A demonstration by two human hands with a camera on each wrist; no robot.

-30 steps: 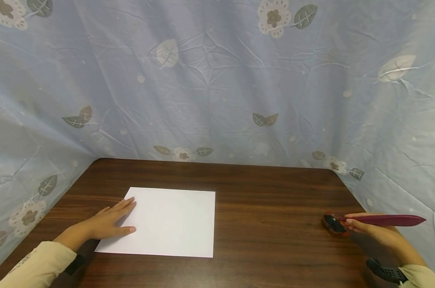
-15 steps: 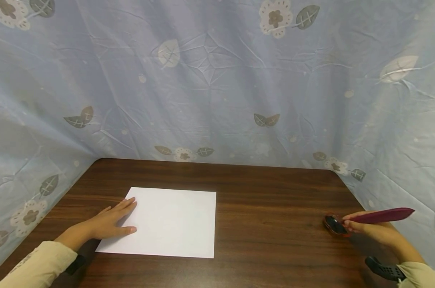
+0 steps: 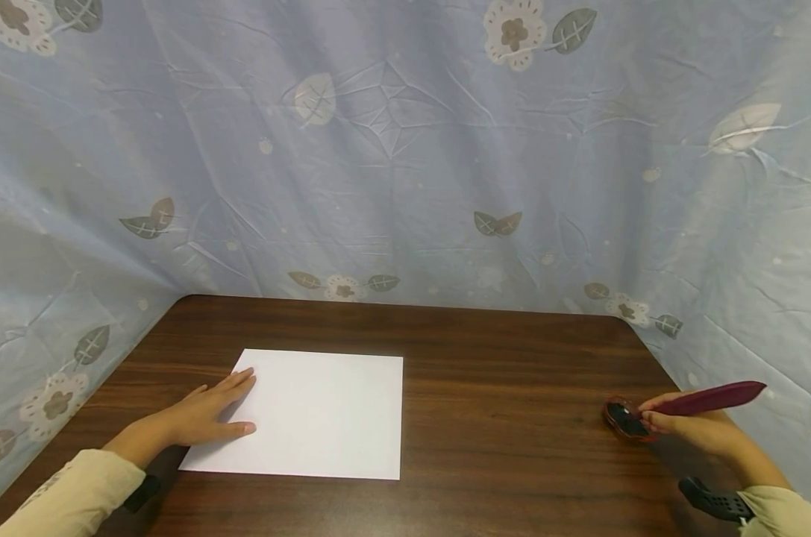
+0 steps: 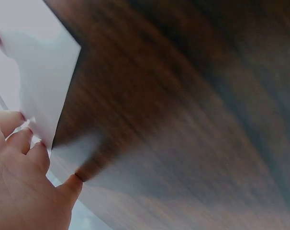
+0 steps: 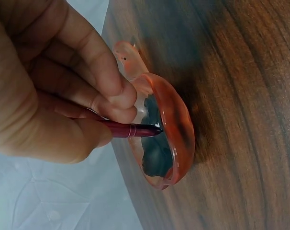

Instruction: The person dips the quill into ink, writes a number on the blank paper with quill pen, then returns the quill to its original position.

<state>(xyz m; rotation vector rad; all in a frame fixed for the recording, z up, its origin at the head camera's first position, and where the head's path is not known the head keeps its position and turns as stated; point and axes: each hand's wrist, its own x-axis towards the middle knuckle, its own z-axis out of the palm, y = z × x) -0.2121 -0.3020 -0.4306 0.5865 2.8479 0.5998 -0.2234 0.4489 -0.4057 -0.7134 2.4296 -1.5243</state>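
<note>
My left hand [image 3: 197, 419] lies flat with fingers spread on the left edge of a white sheet of paper [image 3: 324, 418]; in the left wrist view its fingertips touch the sheet near one corner. At the table's right side my right hand [image 3: 697, 432] pinches a dark red quill pen [image 3: 714, 400] with a feather-shaped upper end. In the right wrist view the pen's dark tip is inside a small translucent orange dish [image 5: 182, 132], at the black ink [image 5: 157, 158] in it. A rounded tab sticks out from the dish's far end.
The dark wooden table [image 3: 499, 418] extends between the paper and the dish. A pale blue cloth [image 3: 405, 149] with leaf and flower prints hangs behind and along both sides. Dark bands sit at both wrists.
The pen's upper end has swung left and tilted upward, mostly in the first half second. The right hand has shifted slightly left by the dish. The left hand and paper have stayed put.
</note>
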